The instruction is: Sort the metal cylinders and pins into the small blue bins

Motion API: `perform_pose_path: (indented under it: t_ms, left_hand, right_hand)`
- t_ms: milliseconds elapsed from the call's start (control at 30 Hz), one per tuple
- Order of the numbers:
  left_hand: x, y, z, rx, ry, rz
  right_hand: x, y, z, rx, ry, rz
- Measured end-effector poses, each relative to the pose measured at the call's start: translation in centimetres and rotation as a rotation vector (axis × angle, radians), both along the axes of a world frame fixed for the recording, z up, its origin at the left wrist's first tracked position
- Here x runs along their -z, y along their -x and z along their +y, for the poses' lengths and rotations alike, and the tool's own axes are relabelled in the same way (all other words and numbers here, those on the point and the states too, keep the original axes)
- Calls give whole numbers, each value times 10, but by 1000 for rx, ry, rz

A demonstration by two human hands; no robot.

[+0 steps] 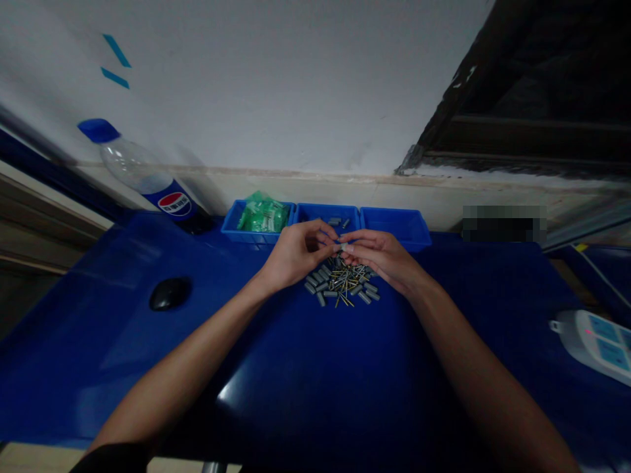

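My left hand point(306, 252) and my right hand point(378, 256) meet fingertip to fingertip above a pile of small parts. Both are closed in a pinch; whatever sits between the fingertips is too small and covered to name. Below them, thin gold and silver metal pins point(345, 279) lie heaped in the middle of the pile. Short grey cylindrical pieces point(321, 287) are scattered around the pins on the blue tabletop point(296, 368). Just behind my fingers, a blue bin point(305, 211) holds a few more grey pieces.
Left of it stands a blue bin point(231, 223) with a green plastic bag point(266, 213); another blue bin point(399, 223) is on the right. A large bottle point(148, 177) stands at the back left. A black mouse point(169, 293) lies left, a white power strip point(586, 338) right.
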State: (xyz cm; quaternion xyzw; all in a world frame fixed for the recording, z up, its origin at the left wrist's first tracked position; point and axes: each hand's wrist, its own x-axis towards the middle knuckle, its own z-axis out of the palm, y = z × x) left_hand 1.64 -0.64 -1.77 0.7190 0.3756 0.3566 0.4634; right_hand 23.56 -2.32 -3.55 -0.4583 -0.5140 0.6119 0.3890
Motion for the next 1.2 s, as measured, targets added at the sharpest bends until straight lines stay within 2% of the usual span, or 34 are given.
perform_pose_path:
  t_ms: [67,133,200,267,367,500,733,867,1067,1200]
  left_hand:
    - [1,3,1,-4,-60,96]
    - [2,7,3,11,-157,292]
    - [3,11,4,66,-239,491]
    - [6,14,3,143,-276,590]
    - [10,14,0,228,-290,606]
    - [10,12,-2,268,-295,650]
    - [10,13,0,202,-341,759]
    - [8,13,0,207,-349,863]
    - [6,13,3,246,-302,808]
    - [7,15,5,219,-289,765]
  right_hand:
    - [-1,1,0,10,-10,-16]
    - [-2,1,0,37,-45,-76]
    - [-3,0,1,81,-96,-145]
    - [-5,0,1,112,-138,-167]
    - [-7,0,2,119,-168,-141]
    - [-10,0,1,120,-171,-139]
    - [-9,-1,1,109,-166,-165]
    - [-10,-1,1,104,-166,-174]
    - [-10,0,1,99,-164,-160]
    - [-9,0,2,98,-156,-163]
